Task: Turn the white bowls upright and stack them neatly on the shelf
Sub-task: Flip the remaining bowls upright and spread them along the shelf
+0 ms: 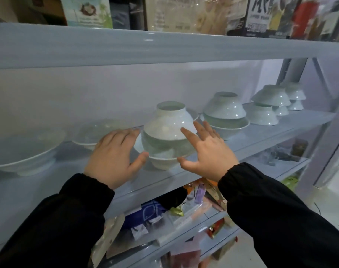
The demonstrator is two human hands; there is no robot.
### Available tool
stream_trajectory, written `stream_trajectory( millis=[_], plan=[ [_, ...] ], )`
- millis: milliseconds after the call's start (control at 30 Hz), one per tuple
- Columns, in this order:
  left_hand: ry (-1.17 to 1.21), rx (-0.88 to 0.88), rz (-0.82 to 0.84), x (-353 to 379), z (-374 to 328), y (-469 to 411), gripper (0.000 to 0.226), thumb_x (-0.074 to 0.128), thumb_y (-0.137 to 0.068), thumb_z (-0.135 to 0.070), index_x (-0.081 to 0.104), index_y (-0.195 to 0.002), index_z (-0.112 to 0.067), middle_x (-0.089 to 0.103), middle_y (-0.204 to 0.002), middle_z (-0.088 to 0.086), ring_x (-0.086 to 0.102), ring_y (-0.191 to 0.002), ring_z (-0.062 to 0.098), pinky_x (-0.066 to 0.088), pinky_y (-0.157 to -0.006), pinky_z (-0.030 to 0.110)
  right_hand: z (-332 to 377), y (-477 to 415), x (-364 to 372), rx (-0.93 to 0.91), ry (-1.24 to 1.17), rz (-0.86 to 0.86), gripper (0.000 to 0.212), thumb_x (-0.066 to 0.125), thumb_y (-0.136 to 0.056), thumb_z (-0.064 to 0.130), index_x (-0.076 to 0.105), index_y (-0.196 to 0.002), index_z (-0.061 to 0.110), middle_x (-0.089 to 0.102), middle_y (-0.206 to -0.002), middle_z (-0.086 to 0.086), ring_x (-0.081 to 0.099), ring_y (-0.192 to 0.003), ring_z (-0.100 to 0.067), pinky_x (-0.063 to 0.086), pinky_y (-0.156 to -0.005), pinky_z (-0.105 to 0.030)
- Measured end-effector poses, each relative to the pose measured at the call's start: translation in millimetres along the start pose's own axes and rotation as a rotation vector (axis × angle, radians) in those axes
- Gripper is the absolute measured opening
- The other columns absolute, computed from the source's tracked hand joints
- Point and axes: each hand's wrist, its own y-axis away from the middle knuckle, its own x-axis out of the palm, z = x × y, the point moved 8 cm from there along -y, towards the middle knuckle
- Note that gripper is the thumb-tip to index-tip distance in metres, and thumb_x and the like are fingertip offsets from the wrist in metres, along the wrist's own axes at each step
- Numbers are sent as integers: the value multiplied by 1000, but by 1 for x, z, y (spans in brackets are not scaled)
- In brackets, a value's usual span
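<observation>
White inverted bowl (168, 122) rests mouth-down on upright bowl (161, 163).

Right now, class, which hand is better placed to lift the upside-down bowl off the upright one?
Probably the right hand: its spread fingers flank the upside-down bowl. The left hand sits lower, by the upright bowl.

Two hands (114, 157) and perhaps eleven white bowls (168, 122), the far ones blurred.

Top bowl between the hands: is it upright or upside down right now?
Upside down. The top bowl has its foot ring facing up, and its wide rim faces down onto the upright bowl beneath it.
</observation>
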Motion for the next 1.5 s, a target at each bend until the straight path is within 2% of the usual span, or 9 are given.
stream_trajectory(
  millis=[300, 467, 567, 667, 800, 900, 1267, 1400, 1500],
  plan=[
    [-24, 63, -40, 13, -63, -74, 82, 47, -85, -57, 35, -150, -8, 47, -145, 13, 41, -136, 31, 32, -115, 39, -67, -14, 13, -95, -58, 67, 86, 42, -86, 74, 5, -156, 42, -2, -167, -2, -11, -153, -25, 4, -125, -42],
    [-142, 125, 125, 38, -82, -116, 111, 71, -81, -49, 0, -158, -11, 8, -166, 8, 1, -154, 23, 6, -122, 29, -90, -25, 20, -174, -120, 51, 83, 46, -88, 70, 8, -157, 42, 1, -167, -2, -11, -153, -24, 2, -124, -40],
    [-278, 128, 184, 54, -86, -129, 121, 73, -78, -53, -7, -157, -8, -2, -166, 9, -3, -154, 25, 4, -124, 31, -97, -30, 25, -228, -117, 54, 83, 45, -88, 71, 7, -156, 42, -1, -167, -3, -11, -153, -25, 1, -124, -41],
    [-331, 83, 212, 61, -91, -129, 121, 77, -77, -48, -5, -157, -10, 1, -166, 8, 5, -153, 25, 9, -123, 30, -100, -34, 26, -282, -127, 67, 83, 44, -87, 71, 6, -156, 43, -4, -167, -3, -13, -153, -25, 0, -124, -41],
    [-311, 57, 162, 58, -97, -132, 116, 84, -70, -37, 12, -156, -12, 23, -157, 11, 26, -144, 29, 33, -115, 38, -99, -39, 21, -329, -156, 63, 84, 42, -85, 71, 8, -156, 42, 0, -167, -5, -11, -153, -27, 1, -124, -44],
    [-262, 14, 173, 60, -96, -133, 113, 84, -69, -31, 13, -156, -13, 24, -152, 10, 24, -142, 28, 41, -108, 41, -95, -40, 18, -340, -158, 72, 84, 42, -85, 71, 8, -156, 43, -1, -167, -4, -12, -153, -26, 2, -124, -44],
    [-87, -109, -9, 11, -71, -118, 116, 85, -70, -28, 9, -158, -19, 25, -150, 8, 18, -140, 25, 40, -109, 39, -62, -39, -8, -374, -193, 12, 82, 46, -86, 69, 9, -155, 45, -5, -167, -2, -11, -153, -24, 5, -124, -43],
    [86, -276, -192, -29, -41, -89, 107, 85, -67, -26, 23, -154, -27, 30, -148, 4, 23, -139, 20, 25, -107, 24, -23, -41, -18, -434, -208, -12, 82, 46, -86, 68, 9, -155, 45, -8, -167, -2, -13, -153, -23, 1, -124, -41],
    [170, -386, -287, -51, -13, -54, 98, 85, -64, -30, 32, -146, -33, 32, -138, -5, 32, -134, 17, 31, -104, 24, 15, -39, -22, -513, -220, -28, 81, 46, -85, 67, 12, -155, 43, -8, -167, -2, -15, -152, -22, 2, -124, -41]
  ],
)
